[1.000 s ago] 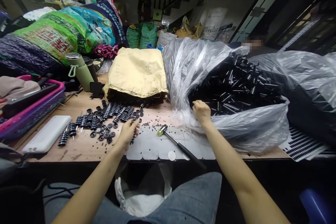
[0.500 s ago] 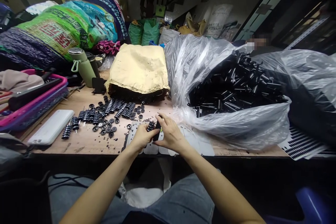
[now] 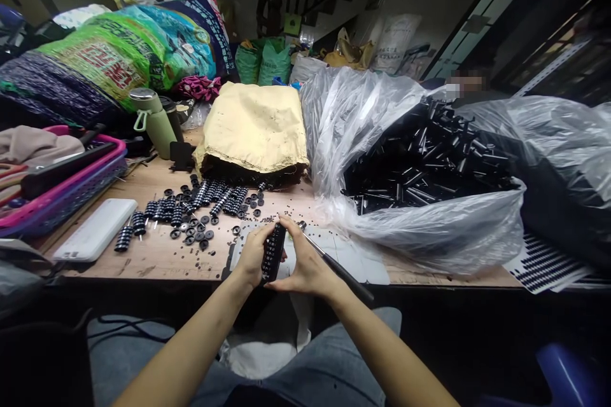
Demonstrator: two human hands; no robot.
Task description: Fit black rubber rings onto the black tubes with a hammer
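Note:
A long black part with rows of small white characters (image 3: 273, 253) stands roughly upright between my two hands, over the front of the table. My left hand (image 3: 251, 255) closes round its left side. My right hand (image 3: 309, 262) grips it from the right, thumb at the lower end and fingers at the top. Just right of my right hand lies a slim tool with a metal shaft and black handle (image 3: 346, 275); its handle sticks out past the table edge. Beneath my hands are pale flat sheets (image 3: 367, 264). Left of them lie loose black rings (image 3: 189, 235) and ringed black rollers (image 3: 229, 198).
A clear plastic bag (image 3: 429, 238) full of black pieces (image 3: 424, 159) fills the right side. Behind my hands sits a cream sack (image 3: 258, 124). Leftward are a white box-like device (image 3: 95, 229), a green flask (image 3: 155, 124) and a pink basket (image 3: 109, 156). Tiny bits scatter the tabletop (image 3: 153, 267).
The black part has turned so its character-covered face shows, and my hands have come closer together, slightly lower. The black-handled tool now shows beside my right hand.

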